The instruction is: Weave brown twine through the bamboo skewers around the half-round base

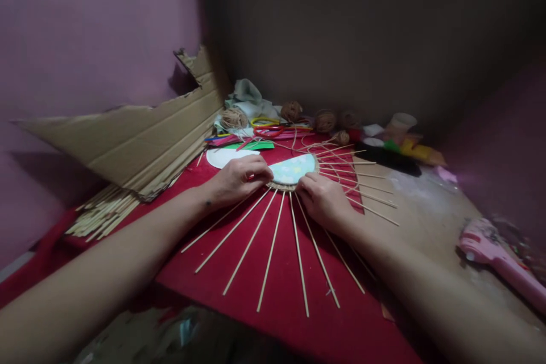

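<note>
A half-round piece with a pale blue patterned face (294,169) lies on the red cloth (239,278). Thin wooden sticks (273,239) fan out from its curved edge, where a narrow band of twine (284,186) runs. My left hand (245,179) is at the left end of that band, thumb and fingers closed together; what is between them is hidden. On the right part of the curved edge, my right hand (322,199) has its fingers curled down and pressed on the rim. Behind my left hand lies a plain white half-round piece (226,157).
Cardboard (157,136) leans on the left above a bundle of sticks (106,213). Twine balls (325,120), red-handled scissors (268,131) and crumpled pale cloth (249,99) line the back. A pink glue gun (490,250) lies at the right, with loose twine strands behind the sticks.
</note>
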Motion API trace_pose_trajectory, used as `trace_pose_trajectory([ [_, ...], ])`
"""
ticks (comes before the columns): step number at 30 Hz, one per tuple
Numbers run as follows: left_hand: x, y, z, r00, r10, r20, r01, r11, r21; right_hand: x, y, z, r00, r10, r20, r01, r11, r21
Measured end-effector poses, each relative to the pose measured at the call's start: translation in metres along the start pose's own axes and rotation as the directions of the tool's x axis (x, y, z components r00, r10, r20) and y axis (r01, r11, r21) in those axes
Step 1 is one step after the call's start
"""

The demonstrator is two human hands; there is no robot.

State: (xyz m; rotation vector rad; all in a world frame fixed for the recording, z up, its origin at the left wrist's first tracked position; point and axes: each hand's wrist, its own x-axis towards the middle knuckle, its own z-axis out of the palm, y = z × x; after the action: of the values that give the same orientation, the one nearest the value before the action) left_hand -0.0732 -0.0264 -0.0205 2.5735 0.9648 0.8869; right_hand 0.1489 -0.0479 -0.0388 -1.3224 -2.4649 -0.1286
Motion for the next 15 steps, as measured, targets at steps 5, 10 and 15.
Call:
trace_pose_trajectory([
  [5,0.002,0.002,0.01,0.995,0.04,0.092,-0.045,0.998,0.05,0.001,0.002,-0.001,1.0,-0.001,0.011,0.001,1.0,0.015],
  [10,0.004,0.004,0.013,0.993,-0.028,0.119,0.022,0.998,0.055,0.001,0.002,0.0,1.0,-0.001,0.013,0.0,1.0,0.011],
  [15,0.016,0.011,-0.006,0.948,-0.197,0.251,0.188,0.98,0.06,0.001,0.002,0.0,1.0,-0.003,0.009,0.003,1.0,0.007],
])
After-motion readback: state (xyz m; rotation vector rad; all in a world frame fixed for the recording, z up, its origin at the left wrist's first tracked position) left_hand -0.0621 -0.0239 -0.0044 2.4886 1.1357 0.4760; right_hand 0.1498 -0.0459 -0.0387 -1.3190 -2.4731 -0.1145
